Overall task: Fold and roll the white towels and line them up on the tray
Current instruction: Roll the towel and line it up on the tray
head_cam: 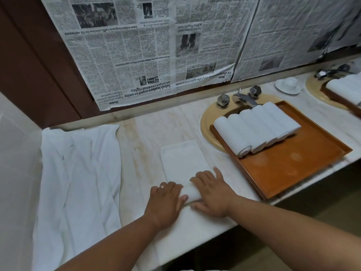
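I'm looking down on a pale marble counter [148, 137] with sheets of newspaper [136, 45] covering the wall behind it. On the right a round yellow sink [207, 124] sits in the counter, with taps [222, 99] at its far side. A brown tray [293, 165] lies across the sink, and five rolled towels [256, 128] are lined up side by side at its far left end; the near part of the tray is bare.

In the middle of the counter, just left of the tray, lies a folded towel [183, 159]. Its near end is wound into a roll and the far part is flat. My left hand [166, 198] grips the left end of the roll, fingers curled over it and thumb on the near side. My right hand [211, 194] holds the right end the same way, fingers reaching over the top, little finger stretched out.

At the far left a heap of loose towels [78, 173] spreads over the counter. Far right stand a white cup [291, 83] on a saucer and a second tray [336, 96] with towels.
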